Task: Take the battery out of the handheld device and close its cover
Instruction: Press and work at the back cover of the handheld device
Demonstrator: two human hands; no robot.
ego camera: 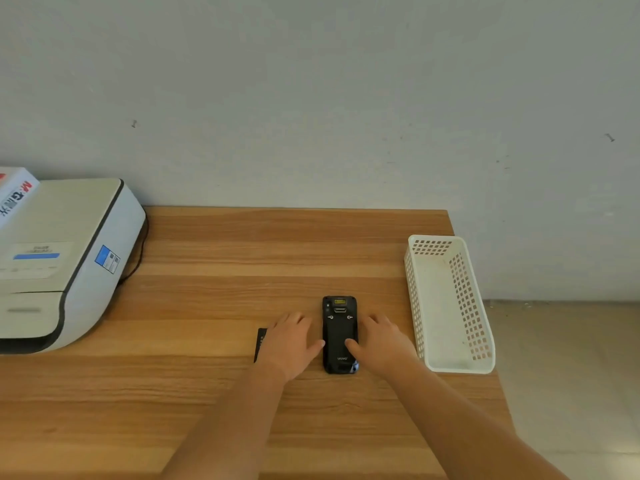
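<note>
A black handheld device (339, 327) lies face down on the wooden table (242, 258), its back cover in place with two latches near the top. My left hand (291, 344) rests flat to its left, thumb touching the device's left edge. My right hand (381, 344) rests to its right, thumb pressing on the lower back cover. A flat black battery (260, 342) lies on the table under the left side of my left hand, mostly hidden.
A white printer (59, 261) with a black cable stands at the left of the table. A white perforated plastic basket (450, 306) sits at the right edge, with nothing in it. A grey wall rises behind the table.
</note>
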